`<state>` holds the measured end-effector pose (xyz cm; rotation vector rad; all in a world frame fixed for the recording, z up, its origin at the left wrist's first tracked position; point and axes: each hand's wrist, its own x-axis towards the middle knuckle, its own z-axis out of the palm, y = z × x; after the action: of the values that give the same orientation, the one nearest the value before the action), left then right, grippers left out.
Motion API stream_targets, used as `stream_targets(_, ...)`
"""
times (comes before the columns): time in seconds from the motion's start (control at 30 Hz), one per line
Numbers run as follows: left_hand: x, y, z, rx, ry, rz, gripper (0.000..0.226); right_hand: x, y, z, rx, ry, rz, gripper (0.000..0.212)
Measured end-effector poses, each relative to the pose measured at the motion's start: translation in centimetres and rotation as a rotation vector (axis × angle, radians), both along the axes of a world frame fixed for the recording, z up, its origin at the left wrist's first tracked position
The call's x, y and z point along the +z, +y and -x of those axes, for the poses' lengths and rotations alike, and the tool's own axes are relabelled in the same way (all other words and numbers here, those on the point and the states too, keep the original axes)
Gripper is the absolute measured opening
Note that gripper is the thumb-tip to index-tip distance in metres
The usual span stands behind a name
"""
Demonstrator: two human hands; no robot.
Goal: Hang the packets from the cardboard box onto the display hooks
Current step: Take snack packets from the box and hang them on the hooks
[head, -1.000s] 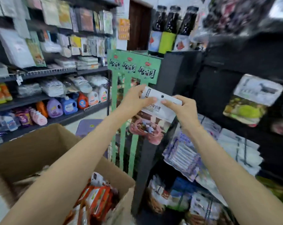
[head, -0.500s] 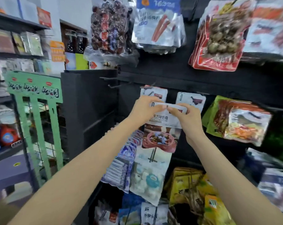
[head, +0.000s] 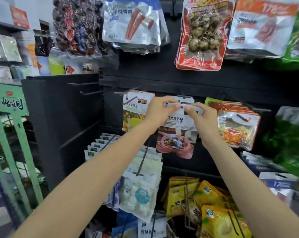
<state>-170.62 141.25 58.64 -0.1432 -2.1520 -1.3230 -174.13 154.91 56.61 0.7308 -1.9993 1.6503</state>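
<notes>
A white candy packet [head: 177, 134] with a pink bowl picture hangs from both my hands in front of the black display wall. My left hand [head: 158, 111] pinches its top edge on the left. My right hand [head: 199, 115] pinches the same edge on the right. The packet's hang hole sits between my fingertips, just below a black display hook [head: 185, 96] that carries a similar white packet behind. The cardboard box is out of view.
Another white packet [head: 136, 107] hangs on the hook to the left, orange packets [head: 238, 124] to the right. Bare black hooks [head: 92, 91] stick out at left. Yellow packets [head: 205, 203] and white ones [head: 142, 186] hang below. A green rack [head: 9, 127] stands far left.
My view swung right from the cardboard box and green rack to the black hook wall. Both hands carried the packet up to the middle hook.
</notes>
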Motion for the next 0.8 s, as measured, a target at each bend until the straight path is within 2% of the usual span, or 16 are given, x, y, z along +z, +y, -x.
stream_targets(0.1, -0.6, -0.4, 0.5, 0.002, -0.063, -0.033, 0.018, -0.3, -0.2, 1.2, -0.009, -0.04, -0.046, 0.015)
stream_targets(0.2, -0.9, -0.7, 1.7, 0.09, -0.042, 0.047, 0.017, -0.4, -0.7, 2.4, -0.092, -0.013, -0.074, 0.013)
stream_targets(0.23, -0.9, -0.9, 2.2, 0.13, -0.027, 0.113, 0.018, -0.3, -0.9, 2.8, -0.126, 0.025, -0.079, 0.011)
stream_targets(0.3, -0.8, -1.2, 3.0, 0.232, 0.008, 0.29, 0.02, -0.1, -1.3, 3.4, -0.186, 0.093, -0.096, 0.021)
stream_targets(0.4, -1.1, -1.6, 3.9, 0.345, 0.053, 0.583, 0.026, -0.2, -2.0, 4.9, -0.287, 0.17, -0.259, 0.021)
stream_targets(0.47, -1.4, -1.8, 4.6, 0.343, 0.008, 0.785, 0.039, -0.5, -2.3, 6.2, -0.345, 0.183, -0.374, 0.019)
stream_targets(0.53, -1.6, -1.8, 5.2, 0.335, -0.066, 0.896, 0.051, -0.8, -2.5, 7.1, -0.382, 0.185, -0.456, 0.025)
stream_targets(0.7, -1.4, -1.7, 6.1, 0.338, -0.16, 0.944, 0.065, -1.3, -2.8, 7.2, -0.427, 0.168, -0.601, 0.032)
stream_targets(0.8, -1.4, -1.6, 6.0, 0.342, -0.184, 0.939, 0.067, -2.0, -2.9, 6.3, -0.51, 0.245, -0.621, 0.034)
